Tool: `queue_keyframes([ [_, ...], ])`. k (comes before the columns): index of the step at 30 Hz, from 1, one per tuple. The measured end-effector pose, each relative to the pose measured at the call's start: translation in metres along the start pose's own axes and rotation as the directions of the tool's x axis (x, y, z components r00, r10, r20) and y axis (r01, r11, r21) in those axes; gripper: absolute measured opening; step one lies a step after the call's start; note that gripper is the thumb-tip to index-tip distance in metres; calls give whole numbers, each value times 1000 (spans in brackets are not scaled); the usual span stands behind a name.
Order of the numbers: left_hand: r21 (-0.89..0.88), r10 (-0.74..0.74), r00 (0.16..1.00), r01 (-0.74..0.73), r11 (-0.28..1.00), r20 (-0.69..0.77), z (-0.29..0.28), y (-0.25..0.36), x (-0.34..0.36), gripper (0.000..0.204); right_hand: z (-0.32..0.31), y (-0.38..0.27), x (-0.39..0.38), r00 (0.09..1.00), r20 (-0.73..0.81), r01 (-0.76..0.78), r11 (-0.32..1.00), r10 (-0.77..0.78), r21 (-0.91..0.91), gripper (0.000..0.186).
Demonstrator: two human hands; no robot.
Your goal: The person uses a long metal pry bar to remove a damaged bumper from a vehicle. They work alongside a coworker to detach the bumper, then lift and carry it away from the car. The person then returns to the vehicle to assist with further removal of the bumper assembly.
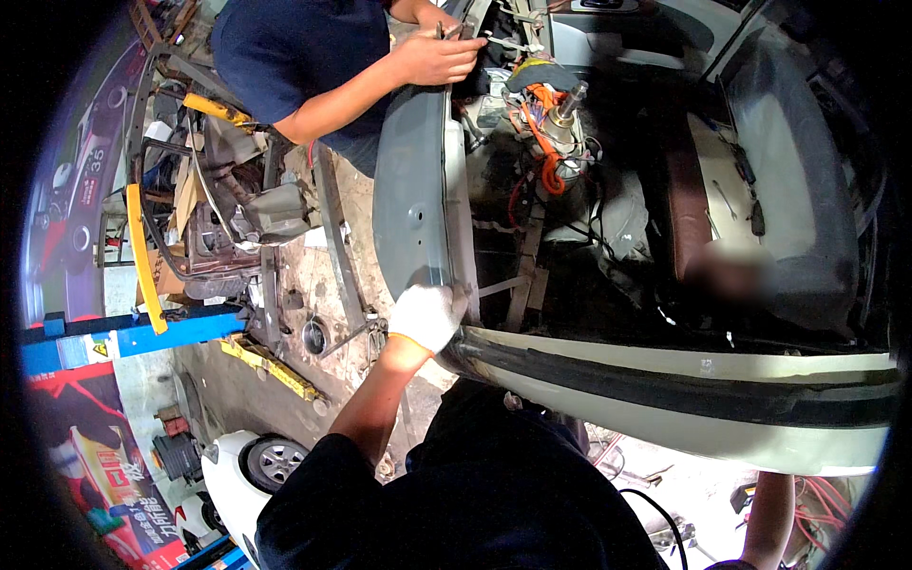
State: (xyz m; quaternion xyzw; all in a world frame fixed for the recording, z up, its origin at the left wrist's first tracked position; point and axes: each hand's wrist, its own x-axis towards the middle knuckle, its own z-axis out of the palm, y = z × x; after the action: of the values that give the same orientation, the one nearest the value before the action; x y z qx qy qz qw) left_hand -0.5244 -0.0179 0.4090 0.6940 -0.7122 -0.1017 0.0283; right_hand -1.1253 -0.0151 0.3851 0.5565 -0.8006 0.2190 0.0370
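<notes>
My left hand [427,319], in a white glove, is closed over the edge of a grey car body panel [410,204] at its near corner; its fingertips are partly hidden. At the lower right my right forearm [771,518] goes up under the pale car body edge [608,391] with its black strip, and that hand is out of sight. Inside the stripped car stands a bare steering column [567,109] with orange wiring [544,157] around it. Several hand tools [746,171] lie on the light seat [727,204].
Across the grey panel, a co-worker in dark clothes [294,52] has bare hands [442,59] at its far end. To the left are a removed dashboard frame [223,261], yellow lift arms [147,256], a blue beam [180,332] and a white car [233,484]. Red hoses [826,508] lie lower right.
</notes>
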Motion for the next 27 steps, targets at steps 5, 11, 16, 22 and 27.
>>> queue_keyframes([
  [5, -79, -51, 992, 60, 995, 113, -6, 4, 10, 28, -8, 5, -12, 1000, -8, -27, 1000, 27, -7, 41],
  [11, -62, -113, 992, 116, 991, 55, 4, 0, -1, 34, -11, -10, 6, 999, -4, 47, 999, -47, 17, 41],
  [16, 16, -150, 978, 149, 989, 145, 6, -2, 1, 39, -8, 2, -7, 1000, 9, 8, 1000, -8, 9, 42],
  [22, 0, -180, 970, 182, 983, 166, 10, -3, 4, 43, -8, 3, -9, 1000, 14, 4, 1000, -4, 7, 42],
  [27, -16, -177, 974, 181, 983, 141, 10, -3, 5, 43, -10, 1, -8, 1000, 21, 9, 1000, -9, 14, 42],
])
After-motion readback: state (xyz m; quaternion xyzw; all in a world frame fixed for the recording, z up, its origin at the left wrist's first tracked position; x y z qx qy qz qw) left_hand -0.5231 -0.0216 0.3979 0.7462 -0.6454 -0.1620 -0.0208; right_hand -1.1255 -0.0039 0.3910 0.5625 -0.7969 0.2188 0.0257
